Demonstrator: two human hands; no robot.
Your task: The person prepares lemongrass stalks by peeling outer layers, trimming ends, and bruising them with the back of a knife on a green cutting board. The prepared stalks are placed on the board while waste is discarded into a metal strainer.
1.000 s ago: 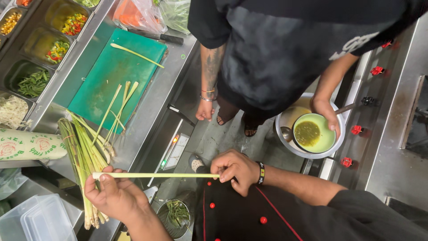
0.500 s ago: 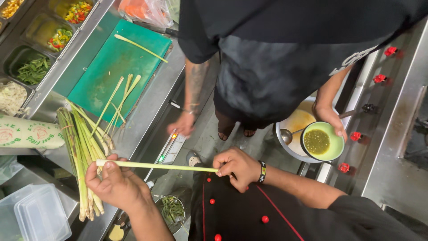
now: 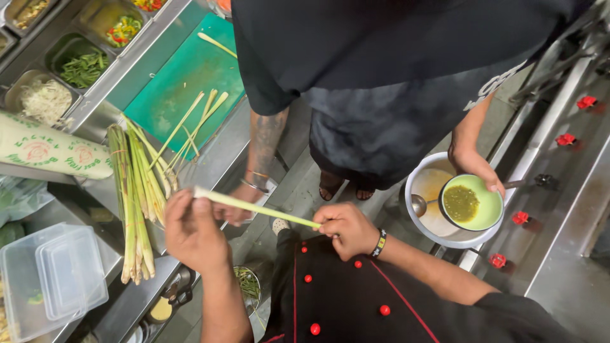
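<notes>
Lemongrass stalk: held level, left hand pinching thick end, right hand gripping thin tip. Shifted nearer the bundle on worktop; grip unchanged.

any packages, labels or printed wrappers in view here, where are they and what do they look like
Printed roll: lying on the steel counter at far left, a white cylinder with green lettering and round red-and-green emblems.
Clear plastic tubs: bottom left, stacked, rectangular, see-through, no label visible.
No signs or screens in view.

Pale green lemongrass stalk, green cutting board
</notes>
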